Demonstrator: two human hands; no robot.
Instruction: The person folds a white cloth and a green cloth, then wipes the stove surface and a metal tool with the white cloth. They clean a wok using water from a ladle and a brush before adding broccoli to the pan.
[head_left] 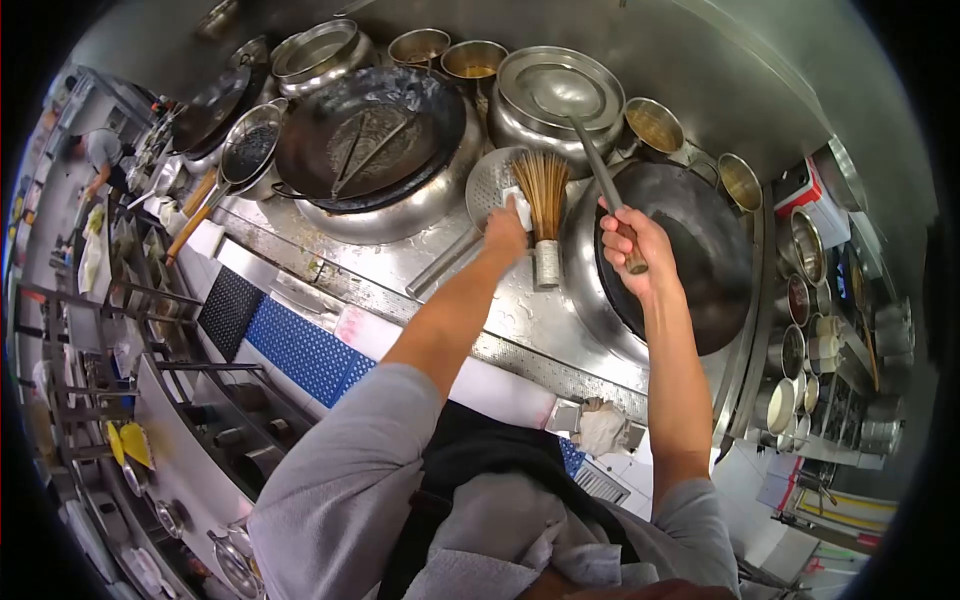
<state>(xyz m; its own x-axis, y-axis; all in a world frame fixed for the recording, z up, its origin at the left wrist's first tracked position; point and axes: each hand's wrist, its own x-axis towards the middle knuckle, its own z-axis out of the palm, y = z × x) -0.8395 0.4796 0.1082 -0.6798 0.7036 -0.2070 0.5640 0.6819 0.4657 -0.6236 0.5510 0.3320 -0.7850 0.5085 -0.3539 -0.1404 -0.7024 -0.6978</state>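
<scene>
The wet steel surface (520, 315) stands in a kitchen, crowded with woks. Over a dark wok (700, 240), the right hand (640, 245) is closed round a long tool (598, 170), gray with a brown grip; the left hand (505, 235) touches something white (517, 205) (whether pinching, I cannot tell).

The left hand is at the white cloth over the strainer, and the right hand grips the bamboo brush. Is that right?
Not quite: the head view shows the right hand gripping a long-handled tool, while the brush lies between the hands. The left hand is indeed at the white cloth over the strainer.
</scene>
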